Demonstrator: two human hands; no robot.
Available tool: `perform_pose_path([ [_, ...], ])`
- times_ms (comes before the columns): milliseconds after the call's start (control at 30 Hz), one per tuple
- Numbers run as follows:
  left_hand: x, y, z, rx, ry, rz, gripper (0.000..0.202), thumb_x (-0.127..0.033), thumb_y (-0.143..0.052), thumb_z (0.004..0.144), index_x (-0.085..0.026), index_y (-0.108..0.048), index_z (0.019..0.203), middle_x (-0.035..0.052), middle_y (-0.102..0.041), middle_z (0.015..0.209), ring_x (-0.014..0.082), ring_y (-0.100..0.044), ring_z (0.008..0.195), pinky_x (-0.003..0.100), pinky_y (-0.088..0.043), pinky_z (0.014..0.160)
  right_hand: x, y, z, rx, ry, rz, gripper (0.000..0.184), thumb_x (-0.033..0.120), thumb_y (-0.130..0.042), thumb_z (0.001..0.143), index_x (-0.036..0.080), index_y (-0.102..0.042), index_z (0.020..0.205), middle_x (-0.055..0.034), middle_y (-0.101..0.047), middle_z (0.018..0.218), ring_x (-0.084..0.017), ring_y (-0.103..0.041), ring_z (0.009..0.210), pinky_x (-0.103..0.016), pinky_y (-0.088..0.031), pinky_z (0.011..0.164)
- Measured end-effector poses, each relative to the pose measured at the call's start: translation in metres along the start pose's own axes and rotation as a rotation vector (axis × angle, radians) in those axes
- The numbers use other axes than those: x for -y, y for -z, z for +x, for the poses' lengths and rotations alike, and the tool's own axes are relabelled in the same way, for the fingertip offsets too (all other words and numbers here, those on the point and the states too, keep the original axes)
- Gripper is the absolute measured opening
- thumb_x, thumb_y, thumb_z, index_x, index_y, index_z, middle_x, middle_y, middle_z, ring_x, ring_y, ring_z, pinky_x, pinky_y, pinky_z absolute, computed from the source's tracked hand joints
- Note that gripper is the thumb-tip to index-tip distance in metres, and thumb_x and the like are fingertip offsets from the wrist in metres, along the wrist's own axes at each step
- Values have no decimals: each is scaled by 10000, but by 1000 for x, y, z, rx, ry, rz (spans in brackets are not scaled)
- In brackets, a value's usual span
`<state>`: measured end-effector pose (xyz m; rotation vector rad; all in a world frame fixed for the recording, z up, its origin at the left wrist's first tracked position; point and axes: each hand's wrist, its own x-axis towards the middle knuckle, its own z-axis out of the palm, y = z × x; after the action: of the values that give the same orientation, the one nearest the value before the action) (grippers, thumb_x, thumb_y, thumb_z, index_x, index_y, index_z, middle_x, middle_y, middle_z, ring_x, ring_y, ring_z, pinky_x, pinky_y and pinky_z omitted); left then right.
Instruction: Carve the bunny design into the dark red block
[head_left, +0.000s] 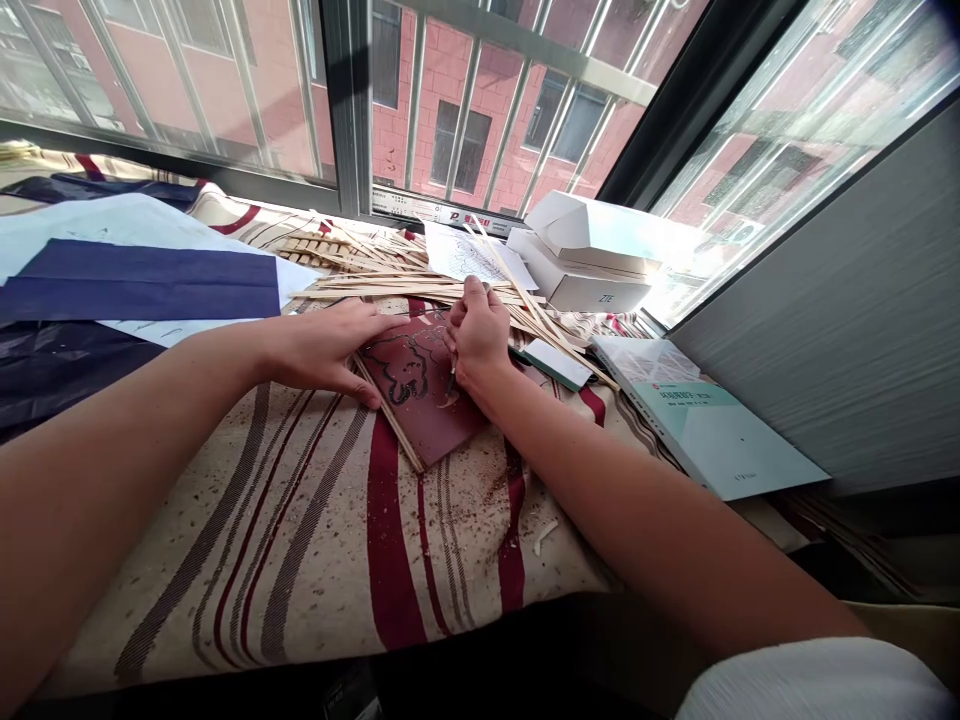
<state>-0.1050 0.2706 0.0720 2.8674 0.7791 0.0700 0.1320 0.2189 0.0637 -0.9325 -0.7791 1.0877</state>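
Two hands: left (322, 350) flat on a red block (442, 420), right (480, 335) apparently clenching a gouge (451, 382).

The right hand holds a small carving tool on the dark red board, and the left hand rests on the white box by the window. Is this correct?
Not quite: the left hand rests on the dark red board, not on the white box, as the head view shows. The right hand does hold the carving tool on the board.
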Motion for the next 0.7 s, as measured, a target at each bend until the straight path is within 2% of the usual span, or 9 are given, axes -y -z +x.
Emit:
perform_pose_path([
  [67,1,0,0,-6,-10,-9,1294,-934,-790,941,-262,-327,1945,215,-681,1740,444,-661,1534,489,-506,1304,9,-5,-8,-35,-64,105,500,303,-531,1263,286,-326,807,126,-295,540,-82,-222,437,-223,-196,419],
  [133,3,-1,-1,-19,-21,-18,1283,-937,-794,941,-261,-348,1936,218,-690,1730,439,-673,1523,487,-515,1299,17,-8,-15,-31,-126,190,522,241,-472,1270,276,-318,772,128,-269,506,-76,-185,416,-211,-166,395],
  [300,1,-2,-3,-30,10,-5,1267,-918,-828,923,-240,-407,1908,231,-675,1756,454,-657,1574,506,-522,1318,27,-8,-19,65,-287,292,570,303,-415,1296,270,-310,736,131,-249,487,-72,-148,396,-197,-145,365],
  [433,0,-1,-5,-26,-11,-10,1215,-888,-819,955,-236,-421,1900,229,-654,1786,447,-626,1626,519,-506,1355,32,-1,-17,13,-195,258,556,279,-432,1293,268,-338,745,133,-282,487,-74,-198,388,-187,-183,371],
  [567,3,-1,-5,-26,-23,-21,1220,-929,-793,955,-263,-420,1906,214,-617,1827,440,-597,1666,503,-492,1384,33,-1,-17,20,-122,185,565,258,-443,1296,266,-368,736,127,-313,478,-73,-233,384,-199,-197,374],
  [633,2,-1,-5,-12,-11,-26,1229,-939,-796,939,-266,-427,1899,218,-599,1842,457,-584,1677,527,-483,1394,31,-4,-19,26,-109,151,571,256,-494,1289,266,-367,732,127,-319,478,-71,-236,390,-206,-190,379],
  [700,0,0,-4,4,-2,-31,1231,-935,-801,928,-269,-427,1894,227,-585,1850,471,-565,1691,555,-470,1401,29,-8,-20,23,-100,106,590,320,-591,1273,269,-357,733,127,-322,488,-68,-234,403,-215,-182,386],
])
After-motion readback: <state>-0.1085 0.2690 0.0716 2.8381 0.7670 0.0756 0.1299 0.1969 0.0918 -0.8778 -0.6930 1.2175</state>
